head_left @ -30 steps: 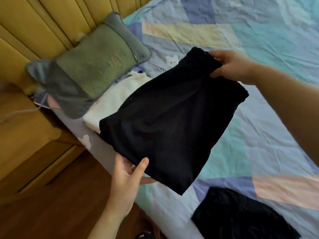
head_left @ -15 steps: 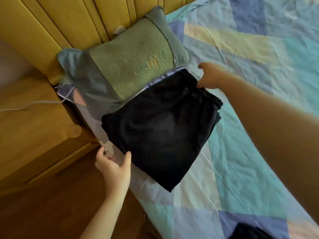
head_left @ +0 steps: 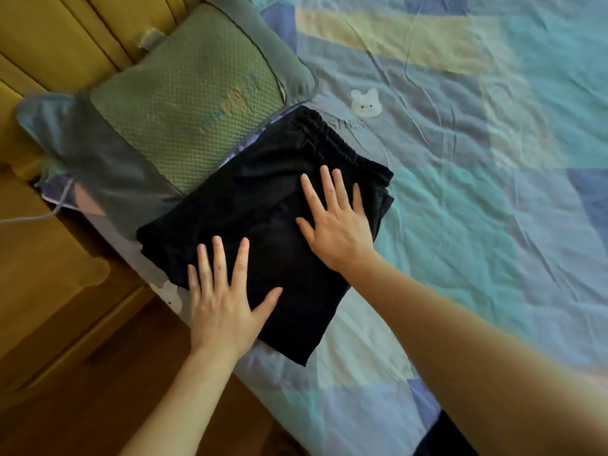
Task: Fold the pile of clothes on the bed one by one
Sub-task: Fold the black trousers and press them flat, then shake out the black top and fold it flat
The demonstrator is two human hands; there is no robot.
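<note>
A folded black garment (head_left: 260, 205) with an elastic waistband lies on the bed beside the pillow, near the bed's left edge. It covers the white folded garment seen earlier. My left hand (head_left: 220, 301) rests flat on its near left part, fingers spread. My right hand (head_left: 339, 222) lies flat on its right part, fingers spread, below the waistband. Neither hand grips the cloth. A dark corner of another black garment (head_left: 441, 439) shows at the bottom edge.
A green and grey pillow (head_left: 177, 103) leans against the yellow padded headboard (head_left: 65, 37). The patchwork bedsheet (head_left: 477, 159) stretches to the right. A wooden nightstand (head_left: 42, 284) with a white cable (head_left: 29, 218) stands left, above the wooden floor (head_left: 98, 406).
The black garment went from held in the air to lying on the stack beside the pillow. Both hands let go of it and now press flat on top.
</note>
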